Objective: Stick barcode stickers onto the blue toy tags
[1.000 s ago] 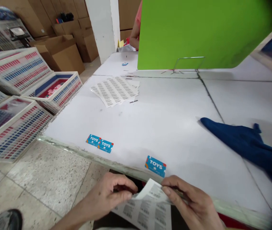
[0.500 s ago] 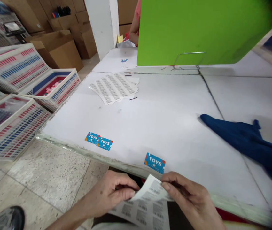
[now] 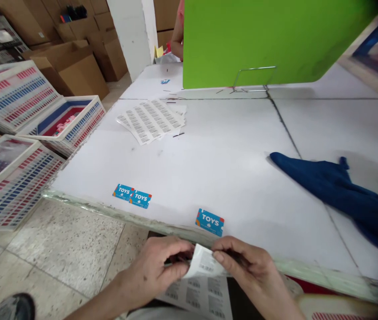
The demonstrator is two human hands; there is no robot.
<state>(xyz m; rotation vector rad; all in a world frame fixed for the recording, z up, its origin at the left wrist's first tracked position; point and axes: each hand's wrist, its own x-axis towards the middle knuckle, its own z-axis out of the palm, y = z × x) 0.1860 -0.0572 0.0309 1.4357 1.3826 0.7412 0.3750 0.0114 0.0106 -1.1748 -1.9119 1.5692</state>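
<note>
Below the table's front edge, both my hands hold a white sheet of barcode labels. My left hand is closed, pinching the sheet's upper left part. My right hand is closed on the folded-over top of the same sheet. Just above my hands a blue "TOYS" card lies on the white table. Two more "TOYS" cards lie side by side further left, close to the table edge.
A stack of barcode sheets lies at the table's far left. A blue cloth lies at right. A green board stands at the back, with another person's arm beside it. Patterned trays and cardboard boxes stand left.
My hands have drawn closer together and the sheet's top has folded further over. The view has shifted slightly, so everything sits a little more to the left.
</note>
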